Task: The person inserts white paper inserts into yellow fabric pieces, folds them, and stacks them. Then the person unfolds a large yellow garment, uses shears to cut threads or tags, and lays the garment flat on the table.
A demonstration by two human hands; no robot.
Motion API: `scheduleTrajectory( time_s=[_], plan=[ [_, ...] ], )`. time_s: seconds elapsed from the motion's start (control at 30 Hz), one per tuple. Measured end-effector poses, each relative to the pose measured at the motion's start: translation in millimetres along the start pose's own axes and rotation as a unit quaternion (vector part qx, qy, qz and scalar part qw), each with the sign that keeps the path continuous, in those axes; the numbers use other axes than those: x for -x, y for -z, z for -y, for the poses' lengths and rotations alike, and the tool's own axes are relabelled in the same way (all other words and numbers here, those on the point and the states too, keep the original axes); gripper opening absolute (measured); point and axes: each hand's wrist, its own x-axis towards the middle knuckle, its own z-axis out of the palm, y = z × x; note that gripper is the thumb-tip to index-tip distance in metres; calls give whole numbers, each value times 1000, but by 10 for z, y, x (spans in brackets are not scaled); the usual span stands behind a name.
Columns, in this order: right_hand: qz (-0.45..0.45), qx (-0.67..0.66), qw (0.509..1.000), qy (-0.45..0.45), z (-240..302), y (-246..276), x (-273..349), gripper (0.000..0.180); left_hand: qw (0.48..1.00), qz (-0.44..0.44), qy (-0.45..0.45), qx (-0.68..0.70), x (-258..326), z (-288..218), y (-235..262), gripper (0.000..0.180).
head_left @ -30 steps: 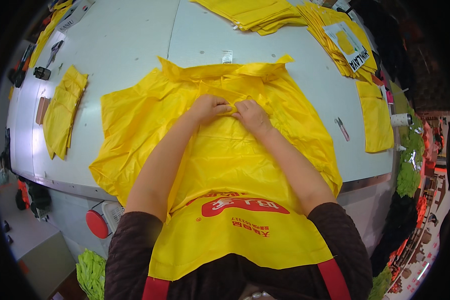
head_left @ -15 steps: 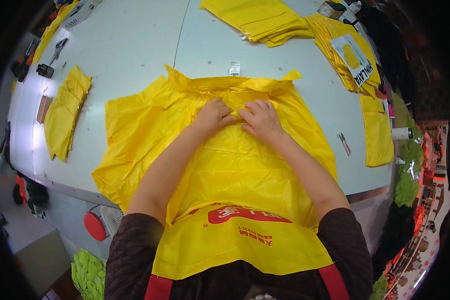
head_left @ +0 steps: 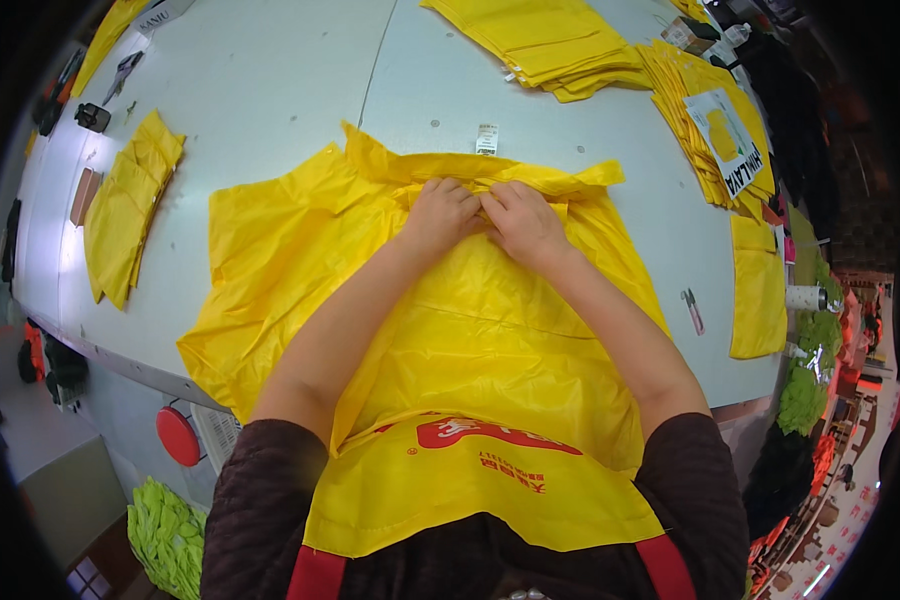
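Observation:
A thin yellow garment (head_left: 280, 240), like a rain jacket, lies spread and wrinkled in front of me, its collar band (head_left: 560, 175) on the far side. My left hand (head_left: 443, 214) and my right hand (head_left: 523, 224) meet just below the collar band. Both have their fingers bent and pinch the yellow cloth between them; the exact fold they grip is partly hidden under the fingers. Just beyond the collar sits a small white label (head_left: 487, 138). A yellow apron (head_left: 480, 505) with red print, on my chest, covers the near part of the view.
Folded yellow pieces (head_left: 135, 205) lie at the left, near a black tape-like object (head_left: 92, 117) and scissors (head_left: 123, 74). More yellow stacks (head_left: 550, 50) are at the back right, one under a printed bag (head_left: 722, 140). Thread snips (head_left: 692, 311) lie right, before a thread spool (head_left: 806, 297).
Both hands have moved slightly away from me, closer to the collar, and closer together. Their fingers have closed tighter on the cloth. The view has shifted a little.

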Motion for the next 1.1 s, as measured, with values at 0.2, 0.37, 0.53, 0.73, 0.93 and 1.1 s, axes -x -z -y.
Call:
scheduleTrajectory(
  time_s=[0.2,0.37,0.53,0.73,0.93,1.1],
  plan=[
    [162,-144,969,-116,-439,-132,-94,22,983,-140,18,-120,-88,-126,-31,28],
    [242,-131,953,-127,-473,-95,-301,21,983,-155,33,-92,-12,-102,-203,37],
    [97,-94,980,-149,-558,-244,-374,15,975,-154,87,-135,-22,-163,-192,36],
    [60,57,983,-162,-576,-318,-604,6,945,-197,207,-157,-35,-342,-335,35],
    [51,57,997,-17,-601,-385,-774,9,938,-194,260,-124,-61,-421,-363,33],
    [121,-35,990,-55,-462,-455,-941,9,946,-199,226,-121,-50,-359,-336,31]
  ],
)
